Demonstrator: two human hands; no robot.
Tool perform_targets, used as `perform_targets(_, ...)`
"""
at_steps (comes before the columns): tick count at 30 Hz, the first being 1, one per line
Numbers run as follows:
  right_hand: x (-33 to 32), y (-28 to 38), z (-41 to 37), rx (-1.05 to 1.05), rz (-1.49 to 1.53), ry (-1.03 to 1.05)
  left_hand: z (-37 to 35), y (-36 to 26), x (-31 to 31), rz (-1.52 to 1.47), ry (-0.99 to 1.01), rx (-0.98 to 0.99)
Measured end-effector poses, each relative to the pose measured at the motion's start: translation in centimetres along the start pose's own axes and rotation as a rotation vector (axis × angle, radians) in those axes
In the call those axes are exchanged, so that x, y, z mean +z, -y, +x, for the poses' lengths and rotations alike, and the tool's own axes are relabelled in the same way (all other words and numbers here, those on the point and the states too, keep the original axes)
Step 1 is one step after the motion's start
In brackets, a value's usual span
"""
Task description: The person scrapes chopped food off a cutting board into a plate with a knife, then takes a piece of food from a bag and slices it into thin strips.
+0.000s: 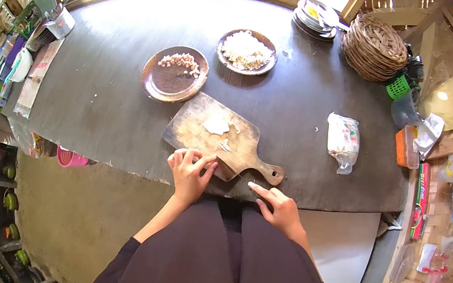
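A wooden cutting board (190, 127) with a handle lies at the table's near edge. On it are a flat pale piece of food (216, 125) and a few small pale strips (226, 145). My left hand (191, 172) is at the board's near edge, fingers bent and closed; what they pinch, if anything, is hidden. Just to the right, my right hand (280, 208) is closed around a knife (251, 185). Its thin blade points left toward the board, and the hand covers most of its handle.
Beyond the board are a brown plate (167, 87) with small pinkish-brown pieces and another plate (272, 66) with a pale chopped heap. A white plastic package (343, 141) lies to the right. Stacked plates (313, 29) and woven baskets (374, 49) stand far right; a utensil container (61, 23) stands left.
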State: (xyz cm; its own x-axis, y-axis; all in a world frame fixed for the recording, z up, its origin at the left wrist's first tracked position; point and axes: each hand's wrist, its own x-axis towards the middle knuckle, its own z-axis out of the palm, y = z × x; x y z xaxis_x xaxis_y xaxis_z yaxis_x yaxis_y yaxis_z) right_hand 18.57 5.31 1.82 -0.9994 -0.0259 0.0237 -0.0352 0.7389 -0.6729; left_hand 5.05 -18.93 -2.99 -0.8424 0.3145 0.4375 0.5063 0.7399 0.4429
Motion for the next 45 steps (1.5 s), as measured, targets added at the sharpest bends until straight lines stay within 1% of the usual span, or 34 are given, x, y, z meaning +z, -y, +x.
perform_targets(5, 0.5, 0.4, 1.3, -0.003, -0.036, -0.050, 0.0, 0.1, 0.1, 0.019, -0.028, 0.037)
perform_targets(8, 0.1, 0.5, 1.3, 0.019, -0.005, -0.060, 0.2, -0.2, -0.3, 0.000, -0.016, 0.020)
perform_targets(10, 0.4, -0.3, 1.3, -0.016, -0.031, -0.081, 0.0, -0.1, -0.1, 0.003, -0.009, 0.009)
perform_targets(12, 0.4, -0.5, 1.2, -0.025, -0.028, -0.064, 0.1, -0.1, 0.0, 0.009, -0.036, 0.027)
perform_targets(14, 0.0, 0.1, 1.1, 0.038, -0.012, -0.007, 0.1, -0.1, 0.1, 0.012, -0.026, 0.021)
perform_targets(22, 0.0, 0.4, 1.0, 0.048, 0.025, 0.052, 0.0, -0.1, 0.0, 0.029, -0.022, 0.015)
perform_targets(24, 0.5, -0.2, 0.9, -0.056, 0.048, -0.053, 0.1, -0.2, -0.1, 0.019, -0.039, 0.023)
perform_targets(31, -0.1, -0.3, 1.1, -0.031, 0.041, -0.013, 0.1, -0.2, -0.1, 0.007, -0.031, 0.016)
perform_targets(36, -0.3, -0.6, 1.8, -0.068, 0.068, -0.012, 0.0, -0.1, 0.1, 0.002, -0.038, 0.017)
perform_targets(37, -0.6, -0.1, 2.0, -0.064, 0.071, -0.009, 0.0, 0.0, 0.1, 0.002, -0.032, 0.015)
perform_targets(39, -1.0, 1.1, 2.6, 0.065, -0.003, 0.123, 0.1, 0.0, 0.1, 0.011, -0.026, 0.025)
perform_targets(40, -0.8, 1.2, 2.7, 0.070, -0.002, 0.126, 0.0, 0.0, 0.1, 0.009, -0.021, 0.023)
perform_targets(43, -0.3, 1.1, 2.6, 0.044, -0.012, 0.091, 0.0, -0.1, 0.0, 0.043, -0.016, 0.009)
perform_targets(45, -0.6, 0.0, 1.6, -0.004, -0.014, 0.031, 0.0, -0.1, 0.0, 0.025, -0.025, -0.001)
